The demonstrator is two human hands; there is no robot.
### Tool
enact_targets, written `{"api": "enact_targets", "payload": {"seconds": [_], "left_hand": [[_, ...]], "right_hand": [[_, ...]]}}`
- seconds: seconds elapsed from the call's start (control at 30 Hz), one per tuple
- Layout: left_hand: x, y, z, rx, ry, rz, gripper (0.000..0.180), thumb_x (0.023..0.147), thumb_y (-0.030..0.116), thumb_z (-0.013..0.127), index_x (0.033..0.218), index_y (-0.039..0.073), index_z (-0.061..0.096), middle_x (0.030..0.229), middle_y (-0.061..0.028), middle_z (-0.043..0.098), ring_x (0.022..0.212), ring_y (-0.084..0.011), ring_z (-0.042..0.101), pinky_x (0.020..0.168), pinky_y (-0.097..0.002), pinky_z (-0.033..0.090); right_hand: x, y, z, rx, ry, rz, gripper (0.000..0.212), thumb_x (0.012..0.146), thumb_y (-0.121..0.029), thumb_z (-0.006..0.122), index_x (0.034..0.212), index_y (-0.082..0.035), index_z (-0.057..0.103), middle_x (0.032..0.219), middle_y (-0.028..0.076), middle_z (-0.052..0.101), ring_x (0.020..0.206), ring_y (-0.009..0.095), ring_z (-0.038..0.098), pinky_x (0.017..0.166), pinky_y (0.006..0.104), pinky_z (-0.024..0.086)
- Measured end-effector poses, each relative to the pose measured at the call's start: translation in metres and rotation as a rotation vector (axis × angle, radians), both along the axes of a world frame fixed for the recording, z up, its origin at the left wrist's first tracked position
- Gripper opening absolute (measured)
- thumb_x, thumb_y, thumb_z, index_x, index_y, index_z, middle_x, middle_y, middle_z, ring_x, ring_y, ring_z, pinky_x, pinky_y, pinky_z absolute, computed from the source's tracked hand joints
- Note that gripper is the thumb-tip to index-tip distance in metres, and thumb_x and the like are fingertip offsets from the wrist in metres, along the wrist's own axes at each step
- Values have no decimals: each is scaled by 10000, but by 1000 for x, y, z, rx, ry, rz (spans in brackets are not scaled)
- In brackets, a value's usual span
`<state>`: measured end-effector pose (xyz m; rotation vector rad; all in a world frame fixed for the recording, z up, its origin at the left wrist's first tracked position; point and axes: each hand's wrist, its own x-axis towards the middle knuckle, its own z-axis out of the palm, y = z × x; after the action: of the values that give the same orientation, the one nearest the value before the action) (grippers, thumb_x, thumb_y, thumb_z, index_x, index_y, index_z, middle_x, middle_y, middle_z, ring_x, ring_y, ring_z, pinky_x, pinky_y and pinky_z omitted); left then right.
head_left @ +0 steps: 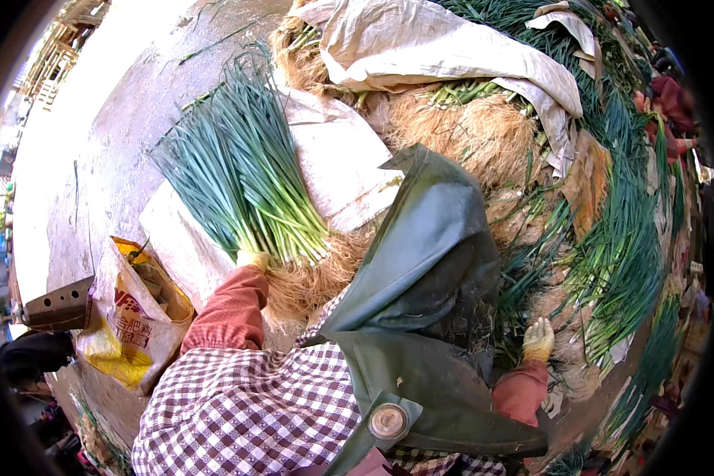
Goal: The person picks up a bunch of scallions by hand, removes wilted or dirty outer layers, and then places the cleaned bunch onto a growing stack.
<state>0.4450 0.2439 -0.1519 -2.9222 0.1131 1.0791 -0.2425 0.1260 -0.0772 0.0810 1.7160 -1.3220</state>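
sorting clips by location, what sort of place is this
Likely a vegetable sorting area: a bunch of onion-like greens on a pale cloth, more piled greens at right, and a printed sack at left.

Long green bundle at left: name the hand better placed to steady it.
Probably left: the left hand touches the long green bundle by its tan roots; the right hand is apart, across the dark green apron.

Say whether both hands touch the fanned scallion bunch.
No, the left hand touches the scallion bunch near its roots, while the right hand is apart from it.
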Motion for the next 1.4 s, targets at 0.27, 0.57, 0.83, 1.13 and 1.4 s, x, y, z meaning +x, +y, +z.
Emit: {"api": "enact_targets", "payload": {"seconds": [0.27,0.57,0.83,1.13,1.4], "left_hand": [[56,21,-63,-55,565,10,241,655,230,602,686,-8,584,695,-153,602,643,-261,595,552,-337,478],[58,-168,51,-728,17,-668,201,716,74,515,853,-33,616,835,-102,605,777,-148,544,733,-257,422],[-331,-289,283,-1513,478,-871,236,796,44,534,1025,11,577,1040,-100,571,963,-173,532,856,-286,414],[-534,-196,215,-922,1236,-1176,182,824,163,570,750,9,634,693,-37,618,645,-97,539,642,-231,428],[-539,-232,176,-913,1442,-578,244,846,223,536,1001,37,571,884,-53,610,752,-159,581,698,-252,459]], "right_hand": [[156,-51,-6,-239,961,1079,333,797,-147,520,1113,-40,504,955,135,585,850,255,572,747,319,441],[74,-26,-53,310,1191,1586,430,770,-381,522,1102,-108,512,1037,110,557,1096,273,424,990,461,170],[-156,154,-29,1132,629,984,504,793,-496,367,1181,-175,393,1213,61,382,1118,270,345,921,449,234],[-108,-26,31,226,1194,438,401,766,-266,591,1061,-4,515,931,141,613,840,255,594,734,345,478],[-37,-42,90,-570,448,404,98,829,-47,508,916,-6,526,688,71,568,549,114,538,463,208,454]]}}
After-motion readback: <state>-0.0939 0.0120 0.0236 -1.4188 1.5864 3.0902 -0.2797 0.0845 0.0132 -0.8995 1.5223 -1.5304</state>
